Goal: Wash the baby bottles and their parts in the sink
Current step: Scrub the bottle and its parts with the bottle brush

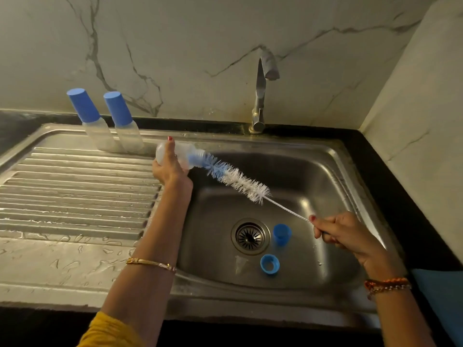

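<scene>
Head view: left hand (170, 169) grips the bottle (180, 154), right hand (343, 232) pinches the brush (238, 180) wire far behind the bristles, so a hard push may buckle it

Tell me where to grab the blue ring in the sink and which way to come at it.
Pinch the blue ring by its rim, coming straight down from above. It seems to lie flat on the sink floor with its opening up, so one finger can probably go inside the hole and the thumb outside. Its near side is free of the blue cap and drain.

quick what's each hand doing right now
Left hand: fingers grip the clear bottle.
Right hand: fingers grip the bottle brush handle.
</scene>
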`<state>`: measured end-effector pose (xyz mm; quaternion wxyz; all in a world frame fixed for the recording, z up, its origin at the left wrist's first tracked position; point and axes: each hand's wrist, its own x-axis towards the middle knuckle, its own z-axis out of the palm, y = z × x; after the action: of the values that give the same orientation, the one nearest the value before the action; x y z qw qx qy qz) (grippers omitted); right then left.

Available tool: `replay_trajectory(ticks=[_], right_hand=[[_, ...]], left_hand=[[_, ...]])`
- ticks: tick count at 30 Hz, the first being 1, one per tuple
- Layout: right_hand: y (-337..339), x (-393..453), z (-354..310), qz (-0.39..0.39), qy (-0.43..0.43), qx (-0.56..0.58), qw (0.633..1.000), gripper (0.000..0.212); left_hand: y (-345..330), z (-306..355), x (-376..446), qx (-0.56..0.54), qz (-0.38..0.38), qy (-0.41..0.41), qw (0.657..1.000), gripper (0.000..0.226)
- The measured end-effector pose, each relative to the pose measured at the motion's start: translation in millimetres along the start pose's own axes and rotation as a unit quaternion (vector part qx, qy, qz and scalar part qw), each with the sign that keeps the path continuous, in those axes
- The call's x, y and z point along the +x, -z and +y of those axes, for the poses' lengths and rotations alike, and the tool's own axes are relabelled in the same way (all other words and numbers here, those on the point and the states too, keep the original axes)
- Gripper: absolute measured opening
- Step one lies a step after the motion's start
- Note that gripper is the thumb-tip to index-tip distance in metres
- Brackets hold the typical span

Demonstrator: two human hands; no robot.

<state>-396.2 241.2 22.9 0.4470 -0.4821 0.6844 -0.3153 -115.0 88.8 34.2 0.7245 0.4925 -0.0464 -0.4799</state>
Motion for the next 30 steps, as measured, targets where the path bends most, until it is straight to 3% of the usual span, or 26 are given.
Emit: replay_trajectory(ticks=[7, 10, 14, 18, 22, 26, 30], right_hand=[[18.6, 9.6, 7.0, 0.035, 0.012, -0.003, 0.999, 0.037], [38.2, 12.0, 16.7, 0.108, 0.024, -0.014, 0.994, 0.032], [37.1, 32.4, 16.6, 0.148, 0.035, -0.032, 0.988, 0.034], [5.9, 56.7, 13.8, 0.159, 0.045, -0.127, 0.978, 0.035], [0.9, 62.3, 28.8, 0.168, 0.039, -0.193, 0.966, 0.034], [3.9, 66.3, 34.7, 0.149, 0.028, -0.23, 0.961, 0.032], [8.6, 69.7, 39.5, 0.124, 0.018, -0.252, 0.96, 0.035]], left_hand=[[-19.7, -10.2, 3.2, 0.065, 0.009, -0.06, 0.996, 0.065], [-18.0, -10.6, 13.5, 0.083, 0.026, -0.08, 0.993, 0.07], [-18.9, -33.0, 9.7, 0.173, -0.068, -0.122, 0.975, 0.058], [5.4, -79.4, 3.1, 0.281, -0.073, -0.027, 0.956, 0.062], [47.3, -114.2, 15.0, 0.472, -0.149, 0.128, 0.859, 0.041], [66.0, -137.4, 21.2, 0.63, -0.168, 0.118, 0.749, 0.041], [78.4, -146.0, 29.8, 0.669, -0.159, 0.118, 0.717, 0.042]])
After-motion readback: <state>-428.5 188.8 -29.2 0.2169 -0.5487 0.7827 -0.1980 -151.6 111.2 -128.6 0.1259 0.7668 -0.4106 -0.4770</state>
